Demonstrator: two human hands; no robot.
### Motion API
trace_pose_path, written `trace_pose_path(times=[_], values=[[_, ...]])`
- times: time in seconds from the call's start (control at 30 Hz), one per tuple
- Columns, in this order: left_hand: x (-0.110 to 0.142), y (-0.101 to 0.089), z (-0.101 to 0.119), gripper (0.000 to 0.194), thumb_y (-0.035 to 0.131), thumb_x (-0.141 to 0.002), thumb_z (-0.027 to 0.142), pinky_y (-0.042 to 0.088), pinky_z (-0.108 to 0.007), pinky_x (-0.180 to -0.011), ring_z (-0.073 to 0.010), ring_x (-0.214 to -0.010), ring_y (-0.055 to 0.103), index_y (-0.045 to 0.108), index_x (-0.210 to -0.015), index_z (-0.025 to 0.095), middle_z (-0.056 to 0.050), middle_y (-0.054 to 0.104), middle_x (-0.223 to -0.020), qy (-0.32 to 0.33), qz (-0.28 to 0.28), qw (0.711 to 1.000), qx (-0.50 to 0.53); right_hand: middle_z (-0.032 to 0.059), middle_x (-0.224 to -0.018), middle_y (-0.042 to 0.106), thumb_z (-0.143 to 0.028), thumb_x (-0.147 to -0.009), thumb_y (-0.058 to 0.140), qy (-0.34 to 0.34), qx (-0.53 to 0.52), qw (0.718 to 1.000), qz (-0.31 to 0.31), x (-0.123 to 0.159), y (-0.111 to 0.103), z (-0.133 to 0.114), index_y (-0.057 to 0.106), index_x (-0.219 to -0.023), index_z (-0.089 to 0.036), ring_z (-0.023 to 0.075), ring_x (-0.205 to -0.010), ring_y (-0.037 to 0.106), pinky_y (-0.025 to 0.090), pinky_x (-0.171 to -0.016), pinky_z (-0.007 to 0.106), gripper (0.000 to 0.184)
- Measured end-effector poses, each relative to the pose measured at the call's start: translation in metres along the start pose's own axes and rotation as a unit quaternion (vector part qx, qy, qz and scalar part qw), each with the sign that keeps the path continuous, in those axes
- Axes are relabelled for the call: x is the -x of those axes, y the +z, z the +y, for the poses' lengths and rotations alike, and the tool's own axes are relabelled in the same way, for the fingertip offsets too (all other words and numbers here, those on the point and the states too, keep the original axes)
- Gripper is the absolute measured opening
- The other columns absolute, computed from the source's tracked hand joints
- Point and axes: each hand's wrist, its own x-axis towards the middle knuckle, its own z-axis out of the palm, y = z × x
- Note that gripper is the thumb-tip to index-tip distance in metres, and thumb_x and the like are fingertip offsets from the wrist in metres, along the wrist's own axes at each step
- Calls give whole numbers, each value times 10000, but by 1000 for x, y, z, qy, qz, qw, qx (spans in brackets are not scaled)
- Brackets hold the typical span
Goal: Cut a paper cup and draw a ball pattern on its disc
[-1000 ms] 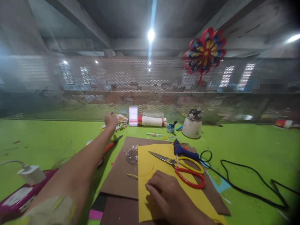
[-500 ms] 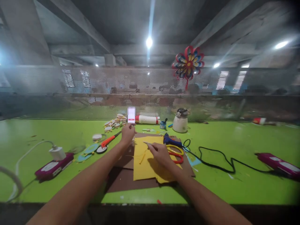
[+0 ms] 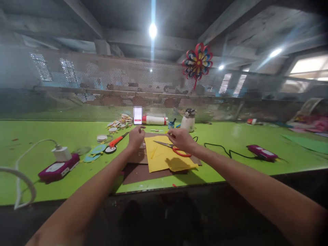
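Note:
My left hand is over the left edge of a yellow sheet, fingers curled closed; anything in them is hidden. My right hand hovers above the sheet's upper right, fingertips pinched together, with a tiny yellow bit showing at their tips that I cannot make out. Under it, scissors with a red handle lie on the yellow sheet, blades pointing left. A narrow yellow strip rests left of them. Brown sheets lie beneath the yellow one.
An orange-handled tool and light-blue discs lie left. Behind stand a lit phone, a white-red roll, a small blue bottle and a white pot. Purple power strips with cords flank the work.
My right hand has lifted away from the scissors, which now show more fully on the sheet. The blue glue gun is now hidden behind that hand. The view has shifted to the right.

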Motion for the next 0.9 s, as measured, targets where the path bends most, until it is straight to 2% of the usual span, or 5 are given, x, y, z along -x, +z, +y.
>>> trace_pose_path(times=[0.1, 0.23, 0.5, 0.67, 0.9], values=[[6, 3, -4, 298, 603, -951, 339, 571, -403, -818, -201, -949, 657, 607, -1179, 148, -81, 650, -1135, 30, 5, 999, -13, 47, -798, 677, -198, -912, 598, 13, 60, 998, -1, -2, -17, 21, 673, -808, -131, 148, -720, 591, 443, -702, 287, 145], [8, 3, -14, 293, 597, -955, 334, 568, -409, -832, -202, -959, 657, 607, -1184, 151, -82, 651, -1139, 56, 22, 998, -31, 25, -824, 666, -287, -946, 605, 77, 113, 990, 33, -10, -30, 58, 649, -809, -131, 149, -773, 627, 511, -772, 334, 212], [9, -6, -29, 270, 595, -956, 326, 553, -426, -865, -204, -969, 654, 619, -1158, 148, -73, 662, -1104, 52, 42, 996, -65, 31, -917, 682, -366, -965, 585, 214, 147, 961, 90, -15, -22, 121, 662, -930, -131, 167, -841, 660, 547, -798, 361, 250], [14, -7, -30, 247, 585, -963, 331, 566, -391, -809, -179, -882, 662, 631, -1117, 144, -59, 673, -1036, 17, 20, 996, -89, 33, -934, 683, -381, -967, 579, 268, 153, 947, 87, -5, -19, 141, 664, -961, -133, 164, -826, 660, 556, -777, 349, 263], [20, -5, -28, 232, 586, -963, 328, 572, -372, -795, -173, -881, 662, 638, -1103, 150, -62, 674, -1052, 15, -17, 995, -96, 43, -988, 681, -359, -958, 598, 295, 130, 943, 88, 16, -6, 147, 661, -1008, -135, 175, -869, 662, 562, -795, 362, 239]])
